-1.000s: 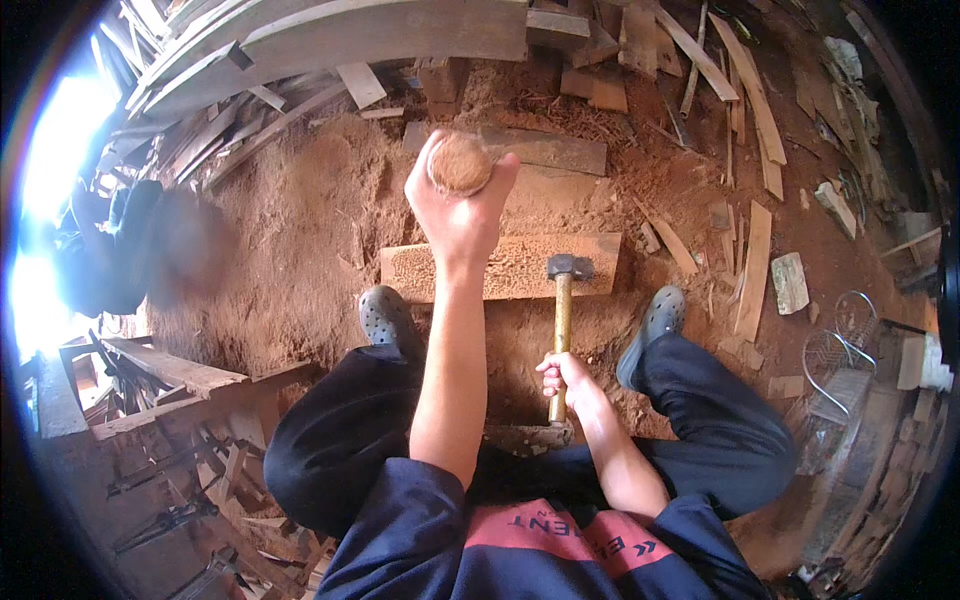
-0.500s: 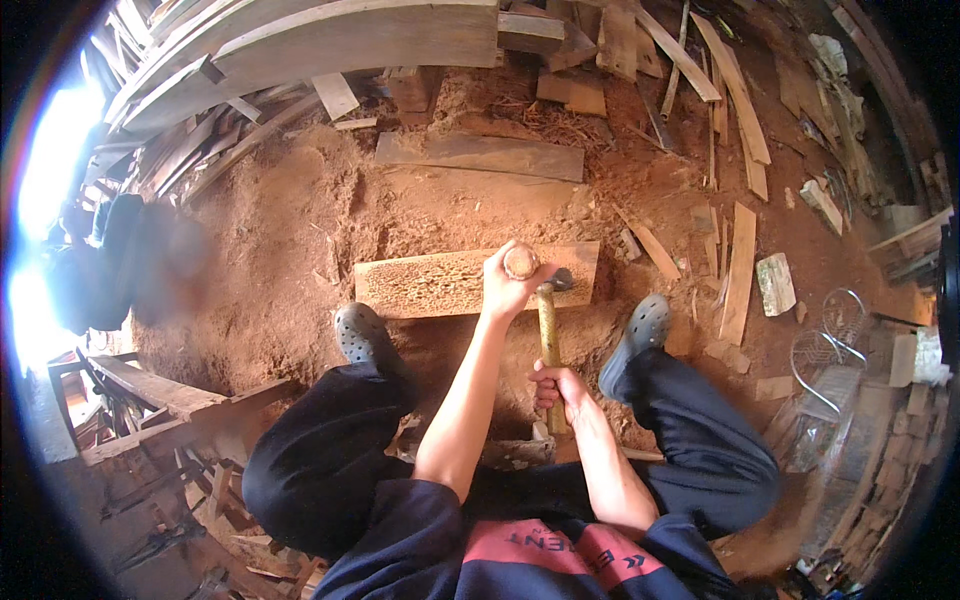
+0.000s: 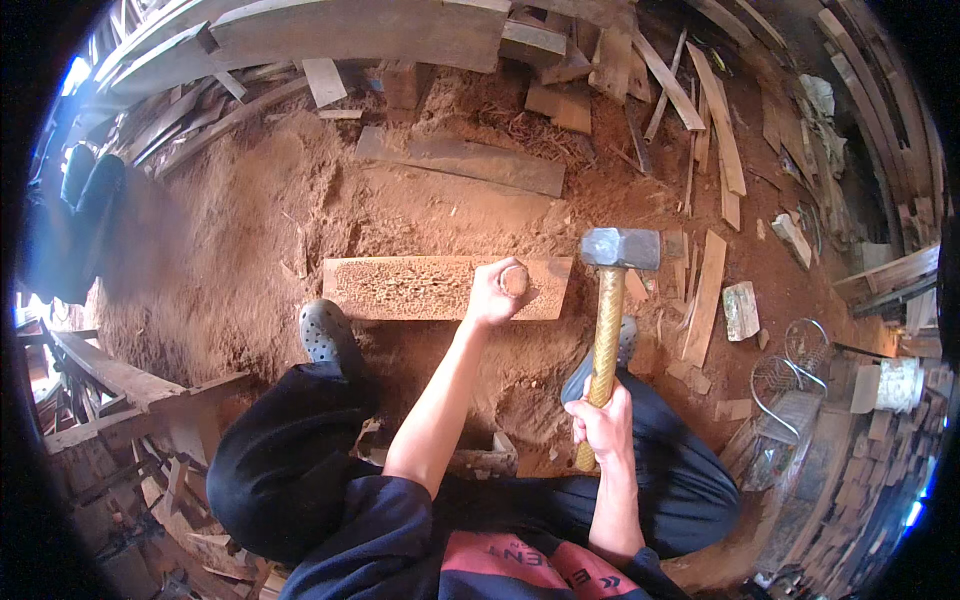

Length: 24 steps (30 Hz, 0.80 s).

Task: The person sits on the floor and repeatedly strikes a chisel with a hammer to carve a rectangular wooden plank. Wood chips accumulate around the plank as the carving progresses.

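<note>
A wooden plank [image 3: 400, 285] lies on the dirt between my feet, its surface densely pitted with small gouges except at the right end. My left hand [image 3: 490, 295] is closed around an upright wooden-handled chisel [image 3: 515, 281] over the plank's right part. Only the round butt of the handle shows; the blade is hidden below my fist. To the right, my right hand [image 3: 604, 422] grips the lower handle of a hammer [image 3: 608, 325]. Its blocky steel head [image 3: 620, 248] is raised, apart from the chisel.
Another board [image 3: 460, 160] lies on the dirt beyond the plank. Long planks [image 3: 350, 35] are stacked at the far side. Offcuts and strips [image 3: 707, 300] lie to the right, near a wire rack [image 3: 790, 375]. My shoe [image 3: 328, 330] is by the plank's left end.
The hammer has been lifted from beside the chisel, up and to the right, and its head now shows fully. My left hand keeps its hold on the chisel. The view has shifted slightly.
</note>
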Tool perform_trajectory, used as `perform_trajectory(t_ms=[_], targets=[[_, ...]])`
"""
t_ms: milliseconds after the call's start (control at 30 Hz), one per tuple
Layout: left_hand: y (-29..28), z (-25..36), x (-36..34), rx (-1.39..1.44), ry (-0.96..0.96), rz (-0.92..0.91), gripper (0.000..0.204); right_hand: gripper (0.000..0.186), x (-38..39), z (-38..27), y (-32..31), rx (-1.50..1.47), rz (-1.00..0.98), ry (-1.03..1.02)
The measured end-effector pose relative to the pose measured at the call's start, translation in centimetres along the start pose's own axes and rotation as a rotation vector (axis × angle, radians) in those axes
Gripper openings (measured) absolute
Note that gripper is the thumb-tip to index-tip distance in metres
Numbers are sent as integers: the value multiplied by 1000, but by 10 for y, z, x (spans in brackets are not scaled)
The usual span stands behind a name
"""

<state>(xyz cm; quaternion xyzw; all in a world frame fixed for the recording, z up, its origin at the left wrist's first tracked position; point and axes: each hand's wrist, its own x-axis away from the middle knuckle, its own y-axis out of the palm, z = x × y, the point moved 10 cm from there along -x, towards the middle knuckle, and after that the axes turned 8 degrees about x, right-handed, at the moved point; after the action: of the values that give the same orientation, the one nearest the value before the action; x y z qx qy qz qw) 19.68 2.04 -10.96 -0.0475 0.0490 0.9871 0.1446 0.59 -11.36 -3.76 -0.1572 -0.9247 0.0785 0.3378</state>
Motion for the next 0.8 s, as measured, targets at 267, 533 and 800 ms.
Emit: perform_trajectory(t_ms=[267,533,800], targets=[[-1,-12,5,154,-7,21,23,26,7,0,9,645,159,-212],[5,-12,3,122,-72,-111,26,32,-2,20,15,681,136,-150],[15,-25,2,32,-151,-130,29,22,-2,47,25,172,-43,70]])
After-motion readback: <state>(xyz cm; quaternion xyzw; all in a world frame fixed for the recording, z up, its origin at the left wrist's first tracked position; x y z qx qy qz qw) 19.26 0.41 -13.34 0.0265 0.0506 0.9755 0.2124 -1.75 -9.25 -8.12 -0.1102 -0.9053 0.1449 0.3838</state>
